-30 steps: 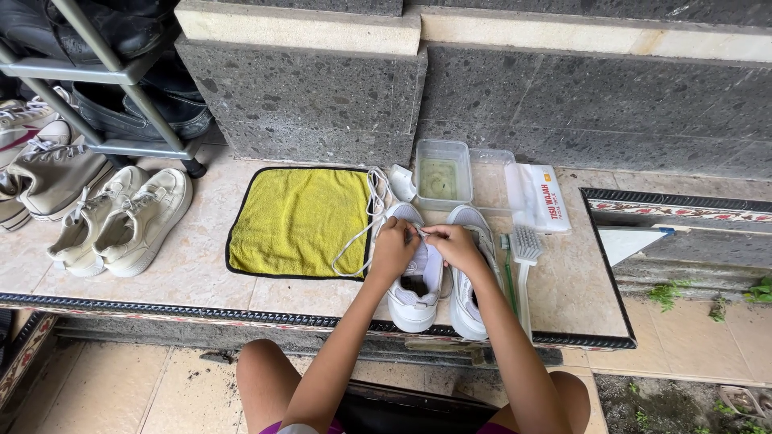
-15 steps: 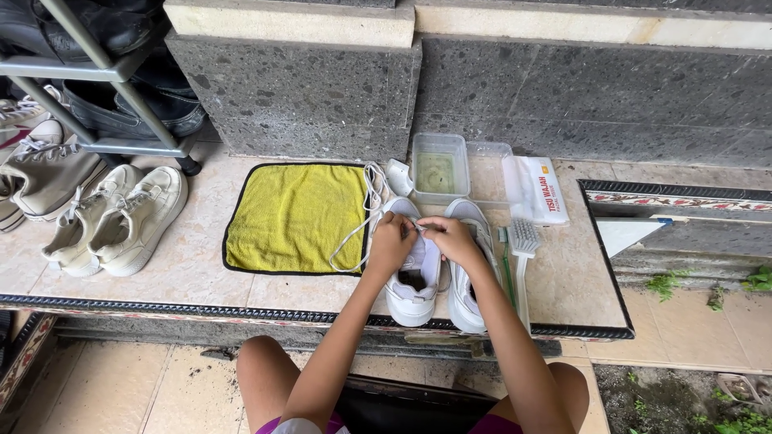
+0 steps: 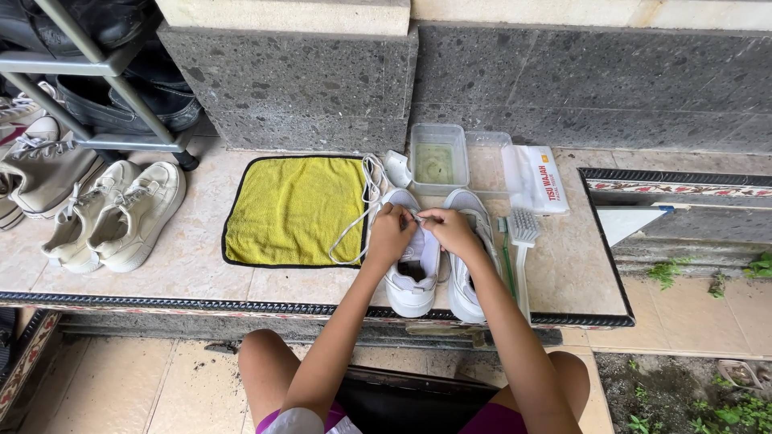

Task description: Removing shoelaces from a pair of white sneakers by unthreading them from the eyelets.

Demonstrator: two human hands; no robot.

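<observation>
- Person's knees and forearms at the bottom of the view, both arms reaching up onto the tiled ledge (image 3: pixel 563 273).
- Left hand (image 3: pixel 390 233) sits on the near-left white sneaker (image 3: pixel 412 277), fingers pinched together on the white shoelace (image 3: pixel 354 225) at the tongue area.
- Right hand (image 3: pixel 452 231) is just beside it, fingertips closed on the same lace end; the two hands almost touch over the shoe's upper.
- Sneaker lies directly under both hands, toe pointing away from the person, heel near the ledge edge. Dark insole visible through the opening.
- Lace runs from the pinch leftward, loops over the right edge of the yellow cloth (image 3: pixel 293 210) and back up toward the far end of the shoe.
- Second white sneaker (image 3: pixel 466 277) lies parallel, touching the first one's right side, partly under the right wrist.
- Brush (image 3: pixel 521 241) with white bristles lies just right of the pair, a green-handled tool alongside it.
- Farther back: clear container (image 3: pixel 438 161) with greenish liquid, a white tissue pack (image 3: pixel 535 178) to its right.
- Far left: pair of cream sneakers (image 3: pixel 112 217), well apart from the hands, near a metal shoe rack (image 3: pixel 96 76).
</observation>
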